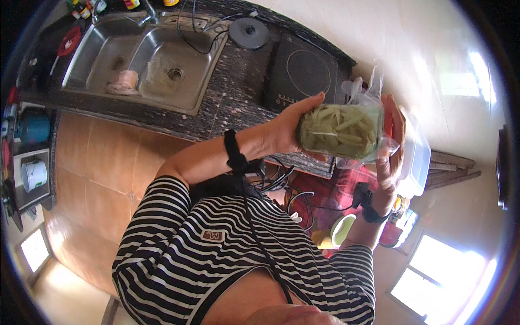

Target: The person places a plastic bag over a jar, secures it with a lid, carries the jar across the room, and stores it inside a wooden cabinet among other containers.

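Observation:
A glass jar [341,131] packed with pale green vegetable strips lies on its side in the air, in front of my chest. Its base end rests in my left hand [286,126], with the thumb along the upper side. My right hand [393,142] wraps around the other end, where a red part [387,122], seemingly the lid, shows between palm and jar. Clear plastic film [367,95] bunches around that end and sticks out above and below. My right fingers partly hide the red part.
Beyond the jar, a black induction cooktop [302,73] sits on the dark speckled counter [239,81]. A grey disc [248,32] and a double steel sink [203,81] are to its left. At right stands a clear plastic container [416,158]. Cables [280,178] hang near my waist.

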Tool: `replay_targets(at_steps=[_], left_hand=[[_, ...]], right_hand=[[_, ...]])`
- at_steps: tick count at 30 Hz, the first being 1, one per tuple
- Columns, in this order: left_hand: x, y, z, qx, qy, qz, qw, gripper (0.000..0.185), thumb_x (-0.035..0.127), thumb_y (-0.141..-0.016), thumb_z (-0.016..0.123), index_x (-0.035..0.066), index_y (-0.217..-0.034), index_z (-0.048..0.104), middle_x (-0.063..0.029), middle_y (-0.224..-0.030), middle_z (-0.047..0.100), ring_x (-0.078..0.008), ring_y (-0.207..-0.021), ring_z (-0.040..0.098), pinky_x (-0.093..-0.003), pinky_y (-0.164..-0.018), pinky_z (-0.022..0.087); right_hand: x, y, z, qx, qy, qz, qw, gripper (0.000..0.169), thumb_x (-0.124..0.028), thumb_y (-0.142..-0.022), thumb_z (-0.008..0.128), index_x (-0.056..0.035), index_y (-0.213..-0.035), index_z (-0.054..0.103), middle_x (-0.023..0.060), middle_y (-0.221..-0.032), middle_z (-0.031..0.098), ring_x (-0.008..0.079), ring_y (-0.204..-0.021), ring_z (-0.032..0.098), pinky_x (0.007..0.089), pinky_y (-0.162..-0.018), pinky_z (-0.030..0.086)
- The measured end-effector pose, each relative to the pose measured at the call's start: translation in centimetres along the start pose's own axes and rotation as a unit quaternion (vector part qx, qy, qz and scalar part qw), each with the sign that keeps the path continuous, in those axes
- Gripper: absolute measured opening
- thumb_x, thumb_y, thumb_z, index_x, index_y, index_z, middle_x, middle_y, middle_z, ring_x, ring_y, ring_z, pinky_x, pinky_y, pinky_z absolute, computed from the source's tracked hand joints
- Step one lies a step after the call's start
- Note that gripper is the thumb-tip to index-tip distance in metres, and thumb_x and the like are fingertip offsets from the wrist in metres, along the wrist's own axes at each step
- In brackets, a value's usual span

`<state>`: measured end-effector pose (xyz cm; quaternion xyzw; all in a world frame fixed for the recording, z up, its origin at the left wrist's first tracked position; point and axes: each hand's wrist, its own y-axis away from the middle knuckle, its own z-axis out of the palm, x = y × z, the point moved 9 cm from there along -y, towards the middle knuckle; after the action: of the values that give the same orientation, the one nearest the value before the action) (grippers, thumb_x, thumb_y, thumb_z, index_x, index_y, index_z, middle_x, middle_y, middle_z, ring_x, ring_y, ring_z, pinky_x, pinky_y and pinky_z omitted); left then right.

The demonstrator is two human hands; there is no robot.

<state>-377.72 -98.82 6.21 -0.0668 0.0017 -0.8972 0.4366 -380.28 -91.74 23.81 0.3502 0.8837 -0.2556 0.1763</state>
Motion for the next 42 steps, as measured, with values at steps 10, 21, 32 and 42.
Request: replay_targets(at_steps=[10,21,32,42], left_hand=[[3.7,4.9,1.3,0.055,-0.083,0.127,0.987,0.054,0.053,-0.095,0.043,0.008,-0.121,0.059,-0.0102,-0.111,0.067,-0.0248,-0.092,0.069,-0.045,-0.064,0.06],[5.9,5.5,3.4,0.075,-0.004,0.053,0.996,0.058,0.061,-0.092,0.043,0.014,-0.123,0.059,-0.0129,-0.117,0.064,-0.034,-0.1,0.065,-0.0513,-0.061,0.056],[5.8,5.4,6.1,-0.09,0.086,-0.047,0.991,0.062,0.063,-0.091,0.042,0.018,-0.133,0.051,-0.0164,-0.132,0.052,-0.0424,-0.114,0.054,-0.0527,-0.071,0.051],[8.6,8.4,8.1,-0.134,-0.035,0.083,0.987,0.077,0.038,-0.079,0.072,0.017,-0.142,0.033,-0.0092,-0.138,0.048,-0.0286,-0.124,0.049,-0.047,-0.095,0.047]], right_hand=[[-1.7,-1.2,2.3,0.082,-0.068,0.027,0.994,0.086,-0.073,-0.091,0.031,-0.0027,-0.138,0.048,0.0167,-0.133,0.048,0.0266,-0.13,0.043,0.0437,-0.109,0.035],[-3.8,-7.1,2.5,0.025,-0.144,0.177,0.973,0.091,-0.077,-0.088,0.024,-0.0063,-0.141,0.046,0.0227,-0.144,0.043,0.0327,-0.138,0.036,0.0451,-0.114,0.025],[-10.9,-10.5,1.2,0.009,0.015,0.074,0.997,0.089,-0.078,-0.088,0.023,-0.0091,-0.14,0.049,0.0217,-0.137,0.05,0.0316,-0.13,0.046,0.0409,-0.11,0.035],[-14.7,-10.1,1.0,0.068,-0.098,0.031,0.992,0.083,-0.071,-0.092,0.017,-0.011,-0.139,0.049,0.0156,-0.137,0.052,0.03,-0.126,0.052,0.0447,-0.103,0.045]])
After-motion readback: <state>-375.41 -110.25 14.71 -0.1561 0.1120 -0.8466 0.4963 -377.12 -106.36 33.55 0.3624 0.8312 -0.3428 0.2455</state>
